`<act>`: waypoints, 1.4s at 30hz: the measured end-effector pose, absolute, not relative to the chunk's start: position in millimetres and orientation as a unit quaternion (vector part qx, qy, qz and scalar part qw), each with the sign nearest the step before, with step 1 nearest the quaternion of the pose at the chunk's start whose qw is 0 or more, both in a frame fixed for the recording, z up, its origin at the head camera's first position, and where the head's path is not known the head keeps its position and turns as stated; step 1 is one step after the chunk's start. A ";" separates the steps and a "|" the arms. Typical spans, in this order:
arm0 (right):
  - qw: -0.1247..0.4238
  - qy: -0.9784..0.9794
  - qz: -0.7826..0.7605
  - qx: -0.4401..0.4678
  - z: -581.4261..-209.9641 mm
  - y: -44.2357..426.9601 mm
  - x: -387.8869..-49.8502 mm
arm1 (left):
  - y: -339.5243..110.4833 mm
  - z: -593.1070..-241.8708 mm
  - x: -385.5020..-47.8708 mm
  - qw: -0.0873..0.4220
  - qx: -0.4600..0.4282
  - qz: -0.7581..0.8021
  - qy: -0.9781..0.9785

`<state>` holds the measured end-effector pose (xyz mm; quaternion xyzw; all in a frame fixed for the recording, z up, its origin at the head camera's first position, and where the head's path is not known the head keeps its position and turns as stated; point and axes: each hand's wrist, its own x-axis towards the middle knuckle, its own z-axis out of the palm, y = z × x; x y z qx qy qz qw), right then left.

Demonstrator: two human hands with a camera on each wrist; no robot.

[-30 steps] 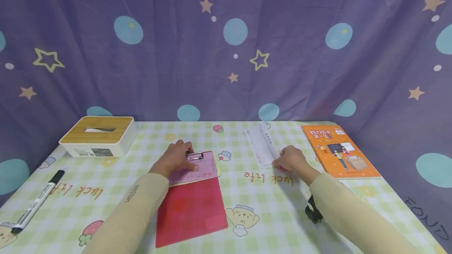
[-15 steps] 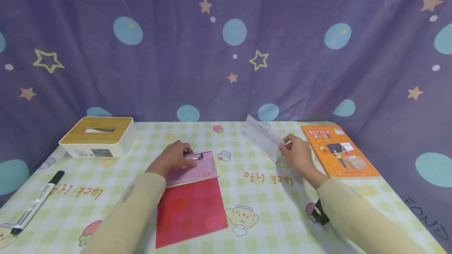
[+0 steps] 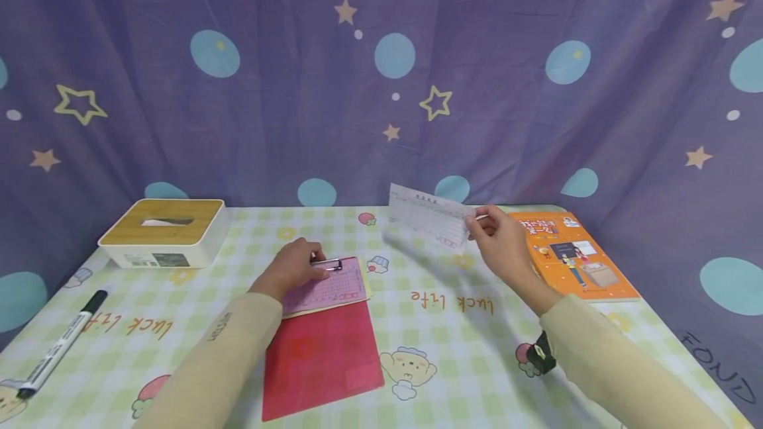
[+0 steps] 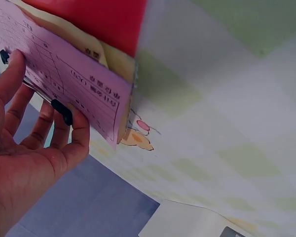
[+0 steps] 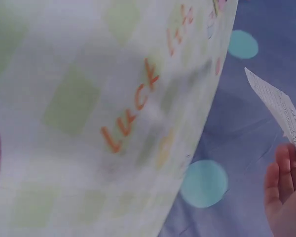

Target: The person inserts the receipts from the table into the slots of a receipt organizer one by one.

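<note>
A red clipboard (image 3: 324, 366) lies on the table with pink sheets (image 3: 342, 286) and yellow sheets (image 4: 119, 64) at its top. My left hand (image 3: 293, 269) holds the metal clip (image 3: 328, 265) there; in the left wrist view the thumb is on one black-tipped end and the fingers reach behind. My right hand (image 3: 501, 243) pinches a white printed slip of paper (image 3: 430, 214) by its right end, holding it above the far part of the table. In the right wrist view the slip (image 5: 278, 103) stands out from the fingers, which are partly cut off by the frame edge.
A white tissue box (image 3: 167, 230) with a wooden lid stands at the back left. Nearer on that side lies a black-and-white marker (image 3: 64, 343). An orange book (image 3: 575, 257) lies to the right. A purple patterned curtain (image 3: 274, 118) hangs behind the checked tablecloth.
My right hand has lifted the white slip off the table and turned it from steeply slanted to nearly level, facing me. The left hand stays at the clip with only a slight shift.
</note>
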<state>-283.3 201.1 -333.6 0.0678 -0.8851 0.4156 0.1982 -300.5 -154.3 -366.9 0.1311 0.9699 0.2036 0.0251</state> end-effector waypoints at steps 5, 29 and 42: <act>0.173 -0.871 0.447 0.110 -325.2 187.4 -273.5 | -154.7 -367.5 -300.0 0.021 0.132 0.193 0.972; -0.126 -0.807 0.552 0.169 -358.0 105.8 -250.1 | -153.8 -367.1 -301.5 0.021 0.113 0.208 0.971; -0.159 -0.802 0.571 0.076 -374.3 60.5 -262.8 | -151.6 -360.6 -301.4 0.049 0.088 0.217 0.971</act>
